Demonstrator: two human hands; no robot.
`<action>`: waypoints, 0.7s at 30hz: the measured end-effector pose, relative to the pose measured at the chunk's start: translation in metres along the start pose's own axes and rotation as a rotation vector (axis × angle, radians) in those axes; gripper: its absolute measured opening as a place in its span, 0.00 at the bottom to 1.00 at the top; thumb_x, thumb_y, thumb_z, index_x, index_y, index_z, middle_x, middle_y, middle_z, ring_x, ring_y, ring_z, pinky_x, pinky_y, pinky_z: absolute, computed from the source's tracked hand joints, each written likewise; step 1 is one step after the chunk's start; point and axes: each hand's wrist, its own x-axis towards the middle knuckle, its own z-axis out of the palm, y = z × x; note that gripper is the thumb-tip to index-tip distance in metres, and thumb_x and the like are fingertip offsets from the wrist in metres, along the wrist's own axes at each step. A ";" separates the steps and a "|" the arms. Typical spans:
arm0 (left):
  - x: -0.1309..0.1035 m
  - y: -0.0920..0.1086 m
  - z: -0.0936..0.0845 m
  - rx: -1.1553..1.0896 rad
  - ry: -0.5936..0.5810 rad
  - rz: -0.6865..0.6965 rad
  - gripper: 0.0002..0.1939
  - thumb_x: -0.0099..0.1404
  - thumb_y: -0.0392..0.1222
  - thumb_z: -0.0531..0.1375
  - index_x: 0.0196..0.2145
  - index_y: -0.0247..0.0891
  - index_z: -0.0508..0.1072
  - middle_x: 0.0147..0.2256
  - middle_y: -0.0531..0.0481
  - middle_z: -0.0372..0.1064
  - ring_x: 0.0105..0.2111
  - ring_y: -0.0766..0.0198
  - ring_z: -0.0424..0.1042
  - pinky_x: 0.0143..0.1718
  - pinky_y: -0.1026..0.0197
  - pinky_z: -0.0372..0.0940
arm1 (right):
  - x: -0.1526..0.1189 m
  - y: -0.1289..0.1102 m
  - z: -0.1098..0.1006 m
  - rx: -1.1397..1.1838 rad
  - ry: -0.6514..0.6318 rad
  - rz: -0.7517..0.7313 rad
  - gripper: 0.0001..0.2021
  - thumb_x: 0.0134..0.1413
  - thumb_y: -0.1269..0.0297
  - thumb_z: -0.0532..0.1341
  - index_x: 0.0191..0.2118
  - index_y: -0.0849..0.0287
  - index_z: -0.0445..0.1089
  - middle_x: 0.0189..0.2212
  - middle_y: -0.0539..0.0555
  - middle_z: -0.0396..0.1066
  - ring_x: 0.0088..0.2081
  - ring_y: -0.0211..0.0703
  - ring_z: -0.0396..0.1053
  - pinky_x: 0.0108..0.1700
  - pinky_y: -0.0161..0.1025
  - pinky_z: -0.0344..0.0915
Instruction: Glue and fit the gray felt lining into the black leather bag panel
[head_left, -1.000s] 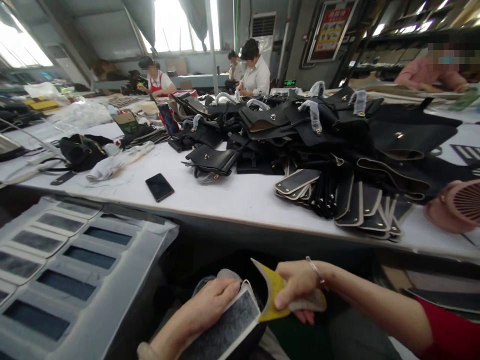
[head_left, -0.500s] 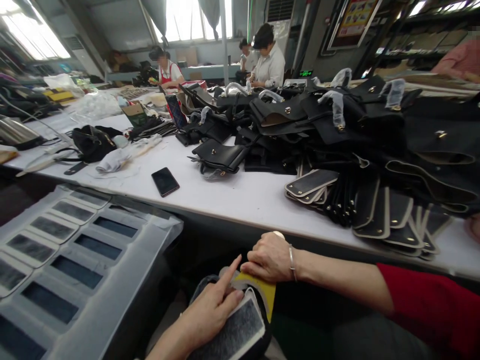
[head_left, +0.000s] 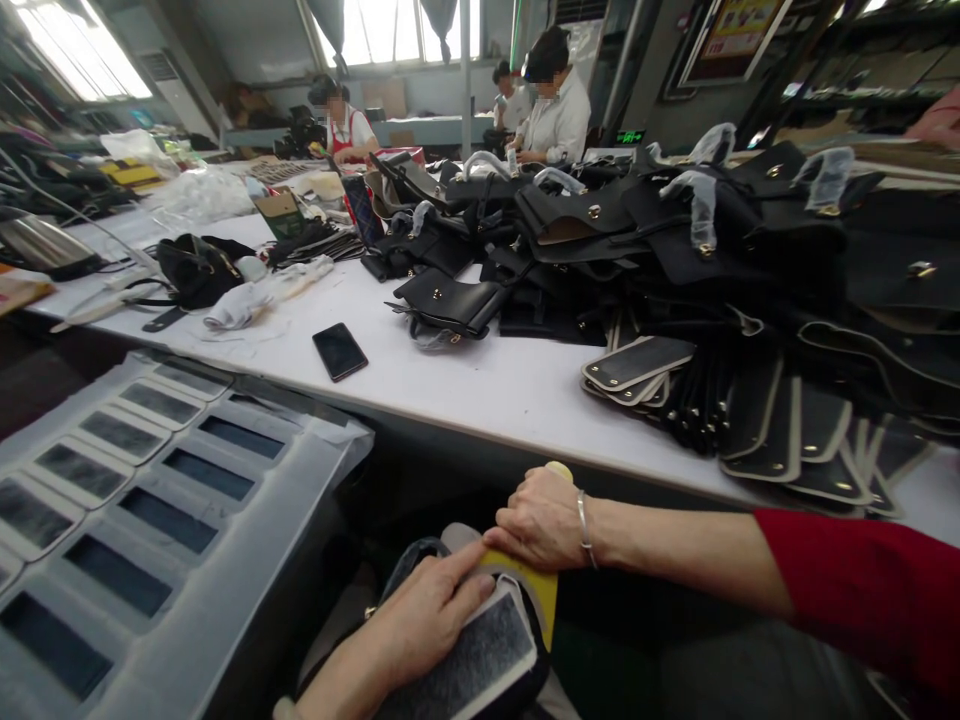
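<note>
Low in the middle, my left hand [head_left: 427,615] lies with fingers stretched over a dark panel [head_left: 484,655] that has a grey rectangle and a pale edge. Its fingertips reach up beside my right hand [head_left: 540,520], which is closed in a fist. A rounded pale yellow end [head_left: 559,470] sticks out above that fist; the rest of what it grips is hidden. Beneath the fist, a flat yellow piece [head_left: 551,595] curves along the panel's far edge. The panel sits over my lap, its near part cut off by the frame.
On the left, a plastic-covered board [head_left: 247,560] carries rows of dark, pale-edged pieces. The white table [head_left: 480,395] ahead holds a phone [head_left: 340,351], black bags [head_left: 450,303] and a stack of pale-edged flaps [head_left: 757,430]. People [head_left: 559,110] work beyond it.
My left index finger, raised before, has come down against the panel's upper edge beside my right fist. The right hand keeps its grip. The whole view has shifted slightly.
</note>
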 end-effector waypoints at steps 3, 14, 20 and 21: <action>-0.001 0.000 0.001 0.014 0.011 0.020 0.21 0.73 0.52 0.48 0.58 0.50 0.68 0.44 0.49 0.76 0.45 0.53 0.74 0.45 0.59 0.61 | -0.001 -0.004 -0.002 -0.002 -0.027 0.017 0.27 0.71 0.55 0.44 0.32 0.62 0.76 0.27 0.64 0.78 0.30 0.55 0.77 0.33 0.43 0.62; -0.002 0.002 0.002 0.098 0.038 0.102 0.17 0.74 0.50 0.46 0.51 0.47 0.71 0.40 0.50 0.76 0.41 0.55 0.75 0.39 0.61 0.58 | -0.008 -0.017 0.007 0.008 -0.053 0.155 0.28 0.72 0.54 0.42 0.34 0.62 0.75 0.29 0.64 0.79 0.32 0.56 0.78 0.34 0.43 0.64; -0.003 0.001 0.005 0.134 0.069 0.135 0.16 0.74 0.48 0.47 0.44 0.46 0.73 0.35 0.51 0.76 0.36 0.58 0.75 0.35 0.62 0.57 | -0.014 -0.031 0.009 0.046 -0.059 0.257 0.27 0.71 0.55 0.42 0.34 0.61 0.75 0.30 0.64 0.79 0.32 0.57 0.78 0.34 0.43 0.65; -0.004 0.000 0.006 0.138 0.077 0.138 0.16 0.73 0.48 0.47 0.43 0.45 0.73 0.35 0.50 0.76 0.35 0.58 0.75 0.35 0.62 0.57 | -0.015 -0.034 0.010 0.052 -0.056 0.279 0.27 0.71 0.55 0.43 0.34 0.61 0.75 0.31 0.65 0.79 0.33 0.58 0.78 0.34 0.44 0.65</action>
